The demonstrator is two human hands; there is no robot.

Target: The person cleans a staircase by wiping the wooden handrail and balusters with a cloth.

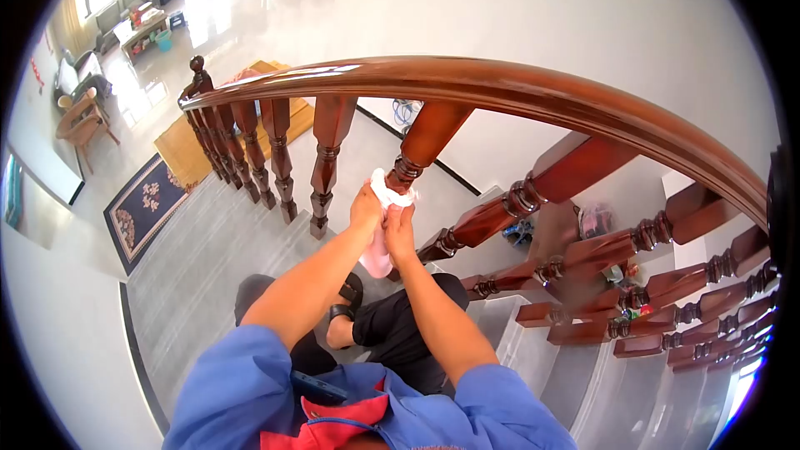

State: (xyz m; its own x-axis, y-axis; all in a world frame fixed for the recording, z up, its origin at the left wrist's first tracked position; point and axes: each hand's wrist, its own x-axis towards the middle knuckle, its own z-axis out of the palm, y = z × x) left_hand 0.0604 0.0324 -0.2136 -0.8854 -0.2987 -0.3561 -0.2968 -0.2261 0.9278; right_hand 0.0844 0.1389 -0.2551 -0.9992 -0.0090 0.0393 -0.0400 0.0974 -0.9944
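Both my hands are wrapped round a turned wooden baluster [435, 129], with a pink and white cloth [380, 254] between them and the wood. My left hand [365, 210] grips the cloth on the baluster's left side. On the right side my right hand [400, 232] presses the same cloth. White folds of it stick out above my fingers, and a pink end hangs below. The lower part of this baluster is hidden behind the cloth and hands. Above runs the glossy brown handrail [450, 77].
More balusters [327, 167] stand on either side. Grey stair steps [575, 375] descend around me. Down on the floor lie a dark patterned rug [150, 208] and yellow wooden steps [182, 150]. A wicker chair [86, 125] and a low table [142, 29] are farther off.
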